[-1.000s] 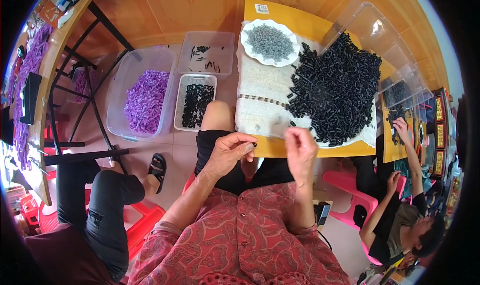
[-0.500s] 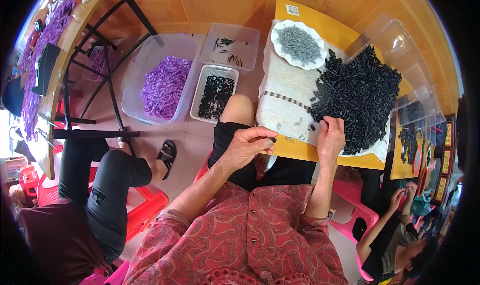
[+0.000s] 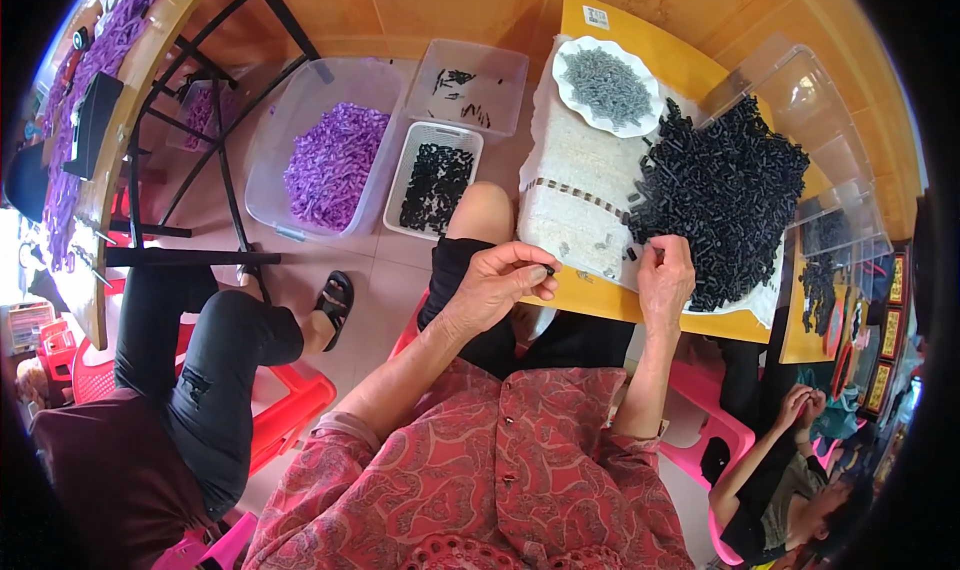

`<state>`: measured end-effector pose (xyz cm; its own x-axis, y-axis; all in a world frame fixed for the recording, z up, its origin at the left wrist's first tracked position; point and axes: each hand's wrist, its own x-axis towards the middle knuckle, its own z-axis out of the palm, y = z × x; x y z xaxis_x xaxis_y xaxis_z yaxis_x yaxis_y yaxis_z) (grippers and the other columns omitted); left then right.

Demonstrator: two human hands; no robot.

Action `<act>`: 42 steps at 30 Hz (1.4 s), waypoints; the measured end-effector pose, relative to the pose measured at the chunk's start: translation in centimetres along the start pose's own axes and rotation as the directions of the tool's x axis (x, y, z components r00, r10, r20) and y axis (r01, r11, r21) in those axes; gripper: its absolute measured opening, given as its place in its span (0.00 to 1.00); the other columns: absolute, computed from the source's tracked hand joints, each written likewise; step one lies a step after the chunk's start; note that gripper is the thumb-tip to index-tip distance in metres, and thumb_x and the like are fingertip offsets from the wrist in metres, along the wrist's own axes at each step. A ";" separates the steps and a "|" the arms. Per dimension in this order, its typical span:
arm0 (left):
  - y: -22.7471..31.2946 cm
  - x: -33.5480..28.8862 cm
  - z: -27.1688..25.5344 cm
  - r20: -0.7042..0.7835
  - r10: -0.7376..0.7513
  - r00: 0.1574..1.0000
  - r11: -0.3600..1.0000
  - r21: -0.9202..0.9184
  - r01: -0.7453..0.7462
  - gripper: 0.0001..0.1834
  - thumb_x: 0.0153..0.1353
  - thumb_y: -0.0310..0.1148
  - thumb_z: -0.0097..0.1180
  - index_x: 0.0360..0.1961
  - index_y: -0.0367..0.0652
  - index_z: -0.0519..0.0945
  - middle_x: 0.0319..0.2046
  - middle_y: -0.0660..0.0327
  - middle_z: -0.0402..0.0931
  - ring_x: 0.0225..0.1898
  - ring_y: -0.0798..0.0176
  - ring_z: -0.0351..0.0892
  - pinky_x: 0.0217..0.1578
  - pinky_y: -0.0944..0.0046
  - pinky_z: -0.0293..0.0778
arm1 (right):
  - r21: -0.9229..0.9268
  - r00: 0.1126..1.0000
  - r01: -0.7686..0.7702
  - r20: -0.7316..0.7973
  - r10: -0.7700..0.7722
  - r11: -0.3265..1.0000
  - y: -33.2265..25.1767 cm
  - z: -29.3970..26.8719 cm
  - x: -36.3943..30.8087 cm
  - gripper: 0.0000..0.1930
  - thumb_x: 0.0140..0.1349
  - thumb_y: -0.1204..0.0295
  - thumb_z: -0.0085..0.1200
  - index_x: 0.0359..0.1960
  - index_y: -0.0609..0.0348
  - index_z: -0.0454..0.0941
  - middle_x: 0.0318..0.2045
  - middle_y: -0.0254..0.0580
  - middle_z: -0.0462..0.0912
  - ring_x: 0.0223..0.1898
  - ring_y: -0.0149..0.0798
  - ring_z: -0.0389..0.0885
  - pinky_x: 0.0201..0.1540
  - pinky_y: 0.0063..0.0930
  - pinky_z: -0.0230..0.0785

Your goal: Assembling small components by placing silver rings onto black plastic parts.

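Note:
My left hand (image 3: 500, 288) pinches a small black piece (image 3: 549, 269) between thumb and fingertips, just off the near left corner of the yellow table (image 3: 600, 298). At the table's front edge, my right hand (image 3: 664, 282) has its fingers pressed together beside a large heap of short black tube-like pieces (image 3: 720, 200). Whatever lies between those fingers is hidden. One loose black piece (image 3: 631, 254) rests on the white cloth (image 3: 575, 175), close to the right fingers. A scalloped white plate (image 3: 566, 98) full of small grey pieces (image 3: 608, 85) stands at the cloth's far end.
Left on the floor are a clear bin (image 3: 262, 185) of purple pieces, a white basket (image 3: 392, 215) of black pieces and a clear tray (image 3: 510, 105). A clear box (image 3: 830, 100) stands behind the heap. One person (image 3: 215, 380) sits at left, another (image 3: 790, 470) at right.
My right hand's fingers have drawn closer together next to the heap. My left hand still holds its black piece, almost unmoved. The whole view has shifted slightly.

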<state>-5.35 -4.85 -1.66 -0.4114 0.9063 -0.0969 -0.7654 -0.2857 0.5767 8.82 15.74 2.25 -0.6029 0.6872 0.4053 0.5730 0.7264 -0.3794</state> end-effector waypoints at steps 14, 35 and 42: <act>-0.1 0.1 -0.8 -0.082 0.042 0.996 0.991 -0.125 -0.052 0.11 0.66 0.24 0.50 0.48 0.34 0.77 0.41 0.52 0.79 0.38 0.63 0.81 0.39 0.63 0.80 | 0.715 0.878 -0.470 0.316 0.360 0.518 -3.5 -1.2 -4.0 0.11 0.58 0.79 0.60 0.43 0.65 0.81 0.31 0.36 0.83 0.28 0.23 0.77 0.32 0.16 0.70; -0.8 0.2 -1.0 -0.102 0.039 0.994 0.981 -0.183 -0.057 0.13 0.66 0.24 0.51 0.50 0.36 0.77 0.42 0.55 0.80 0.36 0.68 0.78 0.38 0.69 0.75 | 0.793 0.870 -0.491 0.463 0.168 0.360 -9.8 0.1 -5.8 0.08 0.59 0.82 0.59 0.40 0.65 0.80 0.31 0.34 0.80 0.31 0.22 0.76 0.35 0.14 0.69; -0.9 0.1 -0.7 -0.090 0.063 0.994 0.983 -0.168 -0.077 0.12 0.66 0.23 0.51 0.50 0.37 0.78 0.42 0.55 0.80 0.36 0.69 0.77 0.38 0.70 0.74 | 0.824 0.938 -0.345 0.322 0.129 0.450 -10.6 1.6 -6.0 0.06 0.58 0.85 0.57 0.37 0.68 0.78 0.33 0.37 0.81 0.34 0.24 0.78 0.37 0.17 0.72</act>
<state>-5.11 -4.71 -2.76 -0.5013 0.8549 -0.1331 -0.8035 -0.4029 0.4383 5.50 3.86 2.53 -0.6700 0.7397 0.0632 0.0088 0.0930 -0.9956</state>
